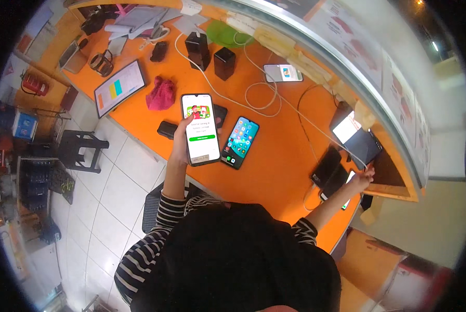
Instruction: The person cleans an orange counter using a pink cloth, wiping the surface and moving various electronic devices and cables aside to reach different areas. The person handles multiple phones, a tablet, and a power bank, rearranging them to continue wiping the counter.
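My left hand [181, 142] grips a smartphone [202, 150] with a lit white screen and a green button, thumb over its left edge. On the orange table right beside it lies another smartphone [240, 140] showing app icons. A dark flat object [222, 113] is partly hidden behind the held phone. At the far right, my right hand [362, 180] is closed at the end of a white cable [326, 134], which seems pinched between the fingers. Beneath that wrist a lit phone [348, 201] is partly covered. Dark devices [328, 167] lie just left of it.
The orange table [279, 156] also bears a tablet [120, 89], a pink cloth [160, 93], two black boxes [197, 50], a glass mug [101, 63] and a lit phone [283, 73]. A curved counter edge [357, 84] bounds it. A black stool [79, 146] stands left.
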A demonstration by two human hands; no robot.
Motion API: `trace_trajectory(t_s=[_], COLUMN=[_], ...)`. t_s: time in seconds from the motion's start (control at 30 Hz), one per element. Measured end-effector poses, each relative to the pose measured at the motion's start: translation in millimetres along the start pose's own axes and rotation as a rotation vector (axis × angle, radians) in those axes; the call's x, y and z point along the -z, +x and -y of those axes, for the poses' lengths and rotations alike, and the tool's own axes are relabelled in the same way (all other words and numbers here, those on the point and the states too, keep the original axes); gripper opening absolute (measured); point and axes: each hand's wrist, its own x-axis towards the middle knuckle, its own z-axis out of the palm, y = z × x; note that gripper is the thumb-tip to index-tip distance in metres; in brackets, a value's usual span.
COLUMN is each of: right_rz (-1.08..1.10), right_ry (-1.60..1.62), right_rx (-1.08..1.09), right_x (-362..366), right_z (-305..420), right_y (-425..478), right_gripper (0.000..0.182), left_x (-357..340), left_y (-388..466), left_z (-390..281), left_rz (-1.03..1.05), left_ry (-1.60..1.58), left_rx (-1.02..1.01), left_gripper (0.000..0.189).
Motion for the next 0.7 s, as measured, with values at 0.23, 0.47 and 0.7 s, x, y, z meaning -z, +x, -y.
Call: trace_trajectory(t_s=[0.23,0.47,0.7], right_rz=[0.058,0.024,0.655], right_ry=[0.496,0.0,0.015], right_rx=[-0.146,0.32,-0.223], right_x=[4.5,-37.8,-47.7], right_z=[91.2,176.0,162.4], right_y=[-61.6,-97.1,-195.9], right_gripper=[0.046,0.035,0.031], left_x=[-14.3,-46.0,-72.5], left_y=[-24.7,-41.7,-22.4], left_z=[12.9,23.2,61.7], left_rz=[0.024,0.073,0.296], left_ry=[0.104,0.013,-0.199], left_rx=[0.029,0.054,-0.124], left_gripper=[0.063,0.064,0.062])
